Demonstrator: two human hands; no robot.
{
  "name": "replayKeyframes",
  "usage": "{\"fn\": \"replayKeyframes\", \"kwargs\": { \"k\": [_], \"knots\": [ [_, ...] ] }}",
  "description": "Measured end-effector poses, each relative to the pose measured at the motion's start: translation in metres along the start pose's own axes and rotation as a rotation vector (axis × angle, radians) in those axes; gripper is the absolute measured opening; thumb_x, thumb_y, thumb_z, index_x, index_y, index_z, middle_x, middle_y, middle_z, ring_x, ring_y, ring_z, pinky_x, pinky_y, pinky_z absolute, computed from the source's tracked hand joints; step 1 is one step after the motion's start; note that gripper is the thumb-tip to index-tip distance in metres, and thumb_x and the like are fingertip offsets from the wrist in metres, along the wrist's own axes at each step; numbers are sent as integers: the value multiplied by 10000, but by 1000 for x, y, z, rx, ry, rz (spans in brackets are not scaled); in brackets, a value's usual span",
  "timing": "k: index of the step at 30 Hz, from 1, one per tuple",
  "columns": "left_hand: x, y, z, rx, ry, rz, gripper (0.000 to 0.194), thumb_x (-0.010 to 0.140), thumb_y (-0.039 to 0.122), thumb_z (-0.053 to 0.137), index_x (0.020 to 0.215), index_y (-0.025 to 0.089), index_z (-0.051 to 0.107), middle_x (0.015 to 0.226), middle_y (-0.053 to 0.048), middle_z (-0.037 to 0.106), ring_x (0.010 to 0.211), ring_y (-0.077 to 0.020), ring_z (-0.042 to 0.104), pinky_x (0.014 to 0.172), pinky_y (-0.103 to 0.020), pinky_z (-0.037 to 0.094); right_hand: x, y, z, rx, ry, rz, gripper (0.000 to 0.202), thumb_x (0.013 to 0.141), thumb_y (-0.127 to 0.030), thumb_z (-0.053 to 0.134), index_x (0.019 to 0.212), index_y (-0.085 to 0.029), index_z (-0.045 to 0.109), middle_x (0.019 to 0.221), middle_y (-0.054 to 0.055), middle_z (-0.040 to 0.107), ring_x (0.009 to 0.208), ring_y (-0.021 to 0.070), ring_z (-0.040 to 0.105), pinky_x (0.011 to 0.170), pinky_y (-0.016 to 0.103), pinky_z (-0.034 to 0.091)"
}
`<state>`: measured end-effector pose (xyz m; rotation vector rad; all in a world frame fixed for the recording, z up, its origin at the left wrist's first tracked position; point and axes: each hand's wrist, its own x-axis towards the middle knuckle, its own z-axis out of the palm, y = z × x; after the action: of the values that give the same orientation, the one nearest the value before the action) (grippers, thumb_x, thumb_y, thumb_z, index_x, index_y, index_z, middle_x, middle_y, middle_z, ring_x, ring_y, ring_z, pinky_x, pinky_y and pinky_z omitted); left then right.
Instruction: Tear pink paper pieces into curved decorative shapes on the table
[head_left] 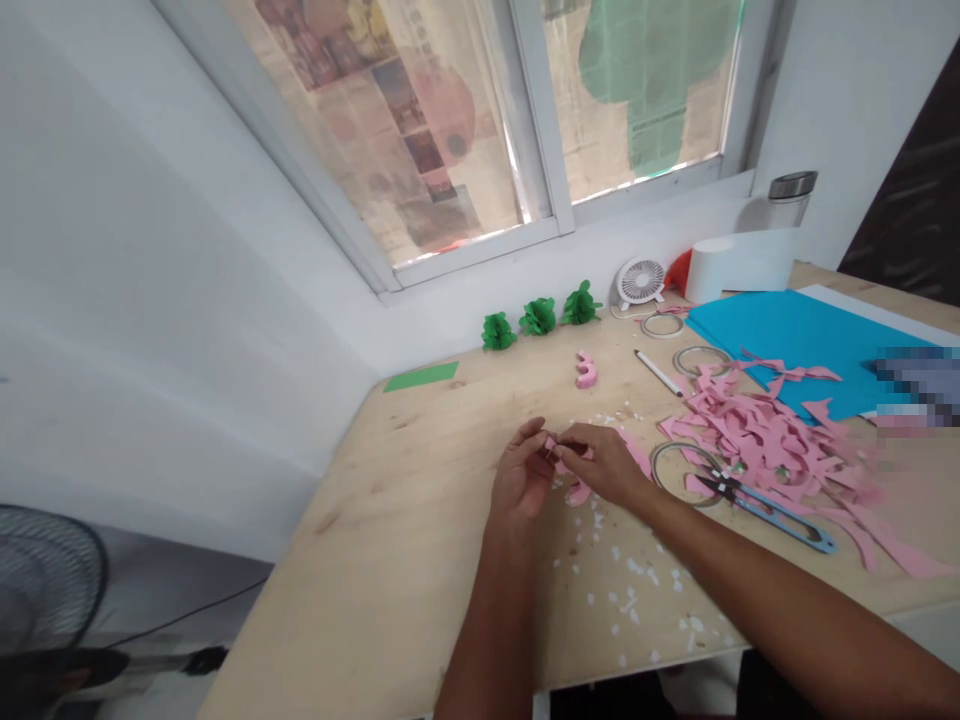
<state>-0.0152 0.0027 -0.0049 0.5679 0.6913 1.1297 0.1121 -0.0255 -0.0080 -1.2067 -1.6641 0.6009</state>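
Observation:
Over the middle of the wooden table, my left hand (521, 470) and my right hand (600, 462) meet fingertip to fingertip. Both are closed on a small pink paper piece (551, 443), mostly covered by the fingers. More pink cut pieces (636, 452) lie on the table under and beside my right hand. Farther back sits a curved pink paper shape (586, 371). Blue-handled thread snips (784, 517) rest to the right of my right hand, their blades across a tape roll (657, 478).
A heap of pink paper scraps (772, 430) spreads on the right, beside blue sheets (780, 335). White bits (630, 600) litter the front. A white pen (658, 372), green paper ornaments (538, 316), a green strip (421, 377) and a small fan (640, 283) stand or lie farther back.

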Motion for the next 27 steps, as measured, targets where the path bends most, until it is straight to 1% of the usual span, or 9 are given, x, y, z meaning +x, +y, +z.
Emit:
{"fn": "replayKeyframes", "kwargs": {
  "k": [5, 10, 13, 16, 18, 22, 24, 25, 27],
  "knots": [
    [-1, 0, 0, 15, 40, -19, 267, 555, 95, 649, 810, 164, 606, 571, 25, 570, 556, -90, 548, 609, -226, 417, 0, -3, 1, -13, -18, 3, 186, 789, -274, 524, 690, -176, 648, 647, 16, 623, 588, 116, 521, 553, 220, 358],
    [-2, 0, 4, 38, 77, 44, 276, 588, 120, 655, 857, 159, 613, 602, 22, 583, 571, -90, 553, 622, -229, 428, 1, 1, 1, 86, -20, 90, 203, 789, -307, 517, 740, -177, 666, 670, 12, 641, 603, 121, 538, 551, 217, 368],
    [-3, 1, 5, 65, 96, 62, 262, 608, 163, 659, 866, 150, 620, 672, -12, 620, 624, -107, 579, 621, -232, 433, 3, 8, 1, 132, 19, 136, 190, 770, -292, 519, 712, -172, 654, 615, -3, 603, 570, 116, 507, 529, 215, 356],
    [-2, 0, 5, 122, 122, 74, 228, 617, 209, 664, 833, 145, 626, 705, -29, 629, 648, -118, 585, 608, -234, 431, 4, 12, 2, 171, 44, 152, 215, 764, -309, 516, 631, -168, 609, 539, -24, 523, 531, 107, 462, 504, 211, 335],
    [-2, -1, 5, 220, 152, 152, 189, 614, 224, 672, 781, 146, 627, 697, -22, 622, 642, -112, 573, 609, -234, 428, 5, 13, 2, 209, 63, 160, 240, 762, -331, 520, 598, -167, 579, 512, -33, 479, 512, 101, 437, 490, 210, 324],
    [-3, -2, 8, 576, 214, 481, 110, 628, 229, 671, 705, 156, 638, 674, -6, 615, 651, -115, 551, 656, -244, 427, 5, 13, 1, 265, 106, 217, 281, 755, -396, 533, 613, -159, 584, 502, -31, 483, 484, 101, 439, 463, 211, 324],
    [-6, -2, 11, 764, 203, 600, 86, 654, 238, 656, 705, 170, 656, 677, -13, 625, 671, -133, 553, 689, -262, 428, 5, 13, 1, 282, 116, 250, 298, 759, -420, 529, 660, -152, 613, 514, -19, 521, 489, 111, 476, 457, 212, 340],
    [-8, -1, 13, 839, 188, 639, 81, 663, 242, 651, 713, 179, 666, 686, -19, 632, 687, -144, 555, 710, -272, 427, 5, 13, 1, 293, 116, 258, 302, 761, -424, 526, 680, -150, 624, 524, -12, 540, 501, 119, 500, 461, 212, 353],
    [-11, -2, 15, 912, 137, 679, 89, 670, 244, 651, 741, 201, 685, 735, -35, 650, 739, -168, 563, 759, -291, 422, 5, 14, 1, 317, 111, 256, 298, 763, -420, 527, 697, -150, 634, 543, -1, 572, 534, 132, 543, 481, 213, 381]
  ]
}}
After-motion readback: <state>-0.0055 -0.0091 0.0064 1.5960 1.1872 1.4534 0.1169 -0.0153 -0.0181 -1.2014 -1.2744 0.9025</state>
